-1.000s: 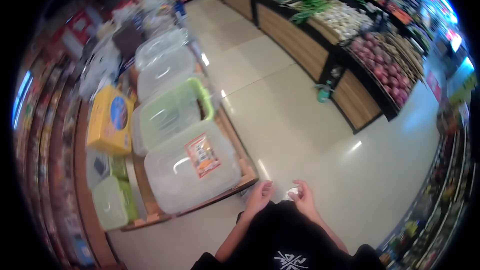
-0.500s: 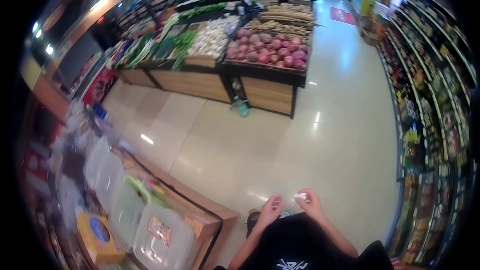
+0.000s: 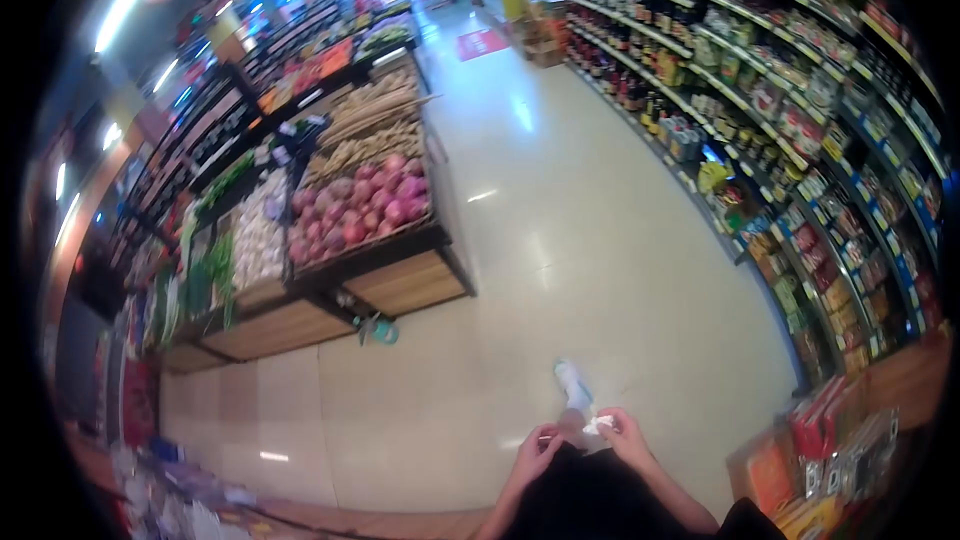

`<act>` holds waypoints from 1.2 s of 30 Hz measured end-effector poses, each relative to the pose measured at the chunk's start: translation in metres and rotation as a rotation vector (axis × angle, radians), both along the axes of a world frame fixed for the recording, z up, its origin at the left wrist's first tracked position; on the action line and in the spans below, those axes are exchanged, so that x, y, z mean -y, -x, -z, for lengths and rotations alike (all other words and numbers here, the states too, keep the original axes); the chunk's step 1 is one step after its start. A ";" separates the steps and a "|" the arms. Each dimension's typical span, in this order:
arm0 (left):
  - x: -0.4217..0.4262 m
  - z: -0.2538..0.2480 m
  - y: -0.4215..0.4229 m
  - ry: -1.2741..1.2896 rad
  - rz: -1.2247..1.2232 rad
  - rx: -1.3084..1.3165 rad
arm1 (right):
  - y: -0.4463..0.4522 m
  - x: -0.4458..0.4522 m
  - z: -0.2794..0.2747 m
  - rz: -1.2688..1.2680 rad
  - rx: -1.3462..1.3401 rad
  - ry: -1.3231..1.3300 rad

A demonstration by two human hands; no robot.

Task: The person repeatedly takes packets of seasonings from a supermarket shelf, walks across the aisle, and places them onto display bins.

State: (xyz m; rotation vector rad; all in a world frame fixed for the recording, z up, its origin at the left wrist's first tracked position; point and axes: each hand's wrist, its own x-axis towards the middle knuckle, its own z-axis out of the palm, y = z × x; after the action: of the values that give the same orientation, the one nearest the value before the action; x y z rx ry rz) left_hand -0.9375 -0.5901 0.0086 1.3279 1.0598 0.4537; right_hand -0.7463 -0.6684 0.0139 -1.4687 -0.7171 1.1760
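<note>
My right hand [image 3: 624, 438] is closed in a pinch on a small crumpled white thing [image 3: 600, 425], which looks like tissue or thin plastic. Just to its left, my left hand [image 3: 538, 452] has its fingers curled together in front of my body. Whatever lies between those fingers, if anything, is too small to make out. The two hands are apart at waist height, above my leg and a white shoe [image 3: 568, 378] on the floor.
Ahead on the left stands a produce stand with red onions [image 3: 360, 202], garlic [image 3: 262, 230] and root vegetables [image 3: 375, 115]. A turquoise bottle [image 3: 384, 331] is by its base. Stocked shelves [image 3: 700, 70] line the right of the tiled aisle [image 3: 560, 210]. Packaged goods [image 3: 820, 440] are close at lower right.
My view has swung right, so the produce stand sits further left and the right shelves show more. A shoe has come into sight. The white thing stays in my right hand.
</note>
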 end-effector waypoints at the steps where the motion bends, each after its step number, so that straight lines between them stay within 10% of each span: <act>1: -0.008 0.005 -0.008 -0.006 0.033 -0.020 | -0.006 -0.003 0.002 0.031 0.006 0.011; 36: -0.306 0.024 -0.286 0.043 0.476 -0.126 | -0.231 -0.224 0.005 0.450 -0.187 -0.044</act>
State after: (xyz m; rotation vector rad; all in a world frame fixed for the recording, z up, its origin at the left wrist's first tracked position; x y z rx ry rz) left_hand -0.6519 -0.2845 -0.0150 1.5278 0.8122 -0.0082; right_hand -0.5150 -0.4448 0.0090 -1.3695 -0.2611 0.9248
